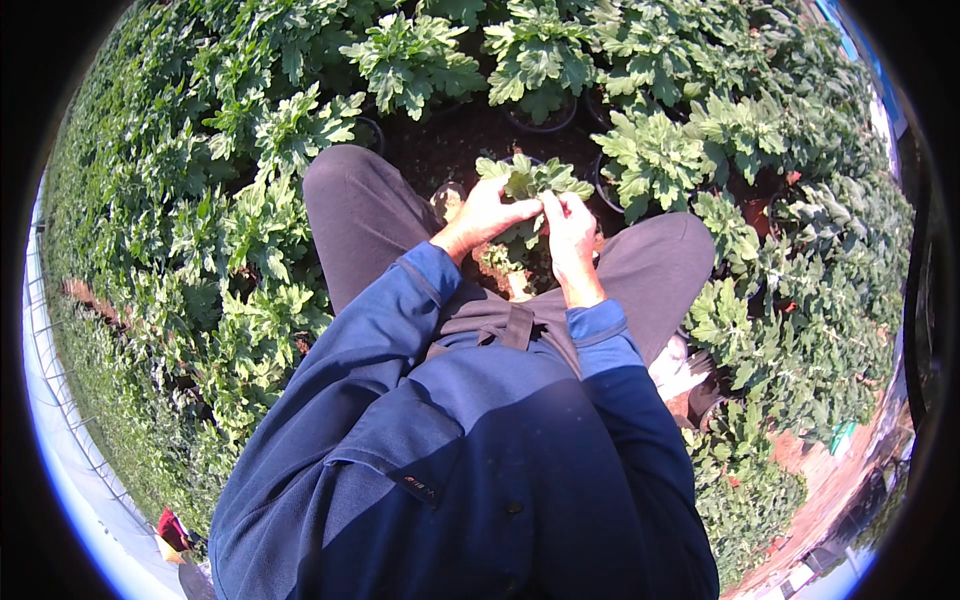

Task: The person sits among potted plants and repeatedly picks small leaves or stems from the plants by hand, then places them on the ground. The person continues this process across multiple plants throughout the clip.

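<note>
Between my knees stands a leafy potted plant (555,177), chrysanthemum-like, with lobed green leaves. My left hand (484,215) grips its foliage from the left, the thumb stretched across in front and the other fingers partly hidden by leaves. From the right, my right hand (573,234) pinches at the same foliage, its fingertips close to the left thumb. Exactly which leaf or stem lies between those fingertips is too small to make out. Below the hands, bits of pale green leaf (501,259) lie on the sunlit ground.
Rows of similar plants (412,64) crowd around me on all sides. Dark pot rims show, one (544,124) just ahead and another (606,187) beside my right knee (679,244). Dark soil (420,154) lies between the pots. A reddish dirt strip (795,517) runs at the lower right.
</note>
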A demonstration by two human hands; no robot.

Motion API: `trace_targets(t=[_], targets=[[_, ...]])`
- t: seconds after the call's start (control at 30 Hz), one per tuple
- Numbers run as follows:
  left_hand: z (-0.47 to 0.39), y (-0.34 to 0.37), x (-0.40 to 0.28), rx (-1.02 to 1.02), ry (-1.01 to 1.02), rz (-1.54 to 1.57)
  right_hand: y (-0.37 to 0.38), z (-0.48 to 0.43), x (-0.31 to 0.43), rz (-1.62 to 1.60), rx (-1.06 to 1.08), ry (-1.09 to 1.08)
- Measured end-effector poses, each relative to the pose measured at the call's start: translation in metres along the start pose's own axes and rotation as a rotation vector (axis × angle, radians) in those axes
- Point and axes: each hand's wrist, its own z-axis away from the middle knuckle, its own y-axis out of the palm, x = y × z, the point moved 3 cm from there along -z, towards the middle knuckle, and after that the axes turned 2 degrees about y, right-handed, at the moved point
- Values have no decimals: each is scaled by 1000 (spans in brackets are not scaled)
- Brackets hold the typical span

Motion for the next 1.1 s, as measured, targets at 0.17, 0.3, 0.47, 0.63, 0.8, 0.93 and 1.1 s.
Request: trace_targets(t=[0.17, 0.3, 0.47, 0.63, 0.8, 0.93, 1.1], targets=[[-1, 0, 2, -14, 11, 20, 0, 0, -1, 0, -12, 3], [-2, -4, 4, 23, -18, -120, -1, -1, -4, -3, -3, 32], [0, -3, 6, -15, -61, -19, -2, 1, -1, 26, -9, -3], [-1, -3, 12, -43, -151, 170, 1, 2, -1, -16, 23, 20], [-1, -4, 15, 12, -70, 145, -2, 1, 1, 69, -12, -44], [-1, -6, 15, 12, -105, 139, -2, 1, 0, 54, 2, -6], [-1, -5, 6, 15, -148, 295, 0, 0, -5, 100, 38, -42]])
